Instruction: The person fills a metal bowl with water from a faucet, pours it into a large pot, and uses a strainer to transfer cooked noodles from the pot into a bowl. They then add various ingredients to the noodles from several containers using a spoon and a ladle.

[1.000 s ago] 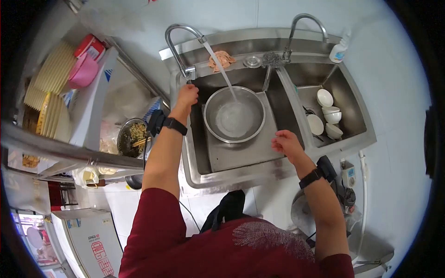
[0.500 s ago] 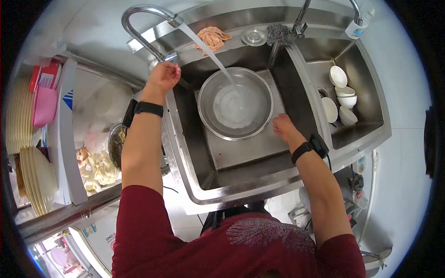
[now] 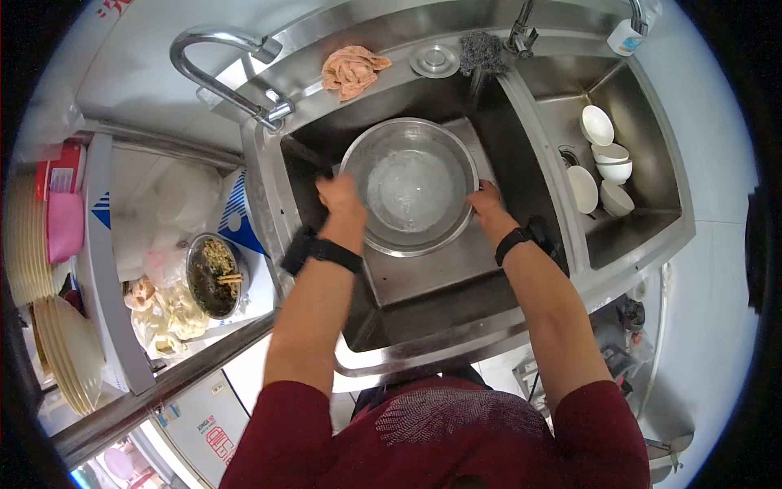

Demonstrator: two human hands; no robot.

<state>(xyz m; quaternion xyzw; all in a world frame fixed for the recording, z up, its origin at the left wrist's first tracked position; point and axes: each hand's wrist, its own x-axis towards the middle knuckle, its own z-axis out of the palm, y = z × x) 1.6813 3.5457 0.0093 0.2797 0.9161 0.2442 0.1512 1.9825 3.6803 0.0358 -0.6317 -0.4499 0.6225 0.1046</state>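
We are keeping our right grip (image 3: pixel 489 204) closed on the right rim of the metal basin (image 3: pixel 380 241), which is sitting in the larger sink compartment (image 3: pixel 423 279) and holding clear water (image 3: pixel 411 191). Our left grip (image 3: pixel 340 196) is touching the basin's left side, but it is blurring and its fingers are turning away from us, so we cannot tell whether it is open or closing on the rim.

In the smaller compartment (image 3: pixel 643 232), we are seeing several white bowls (image 3: pixel 597 125) leaning and nesting together; the undersides are hiding what some contain. On the shelf at left, a dark pot (image 3: pixel 213 308) is holding chopped food (image 3: pixel 215 259) with chopsticks (image 3: pixel 230 279) lying in it, beside cloudy plastic bags (image 3: pixel 181 311) whose contents we are not making out clearly.

Farther left, a pink container (image 3: pixel 64 226) is standing near stacked plates (image 3: pixel 69 354), its inside hiding from us. At upper right, a faucet is partly covering a white bottle (image 3: pixel 624 39), and the view's edge is cutting off its top.
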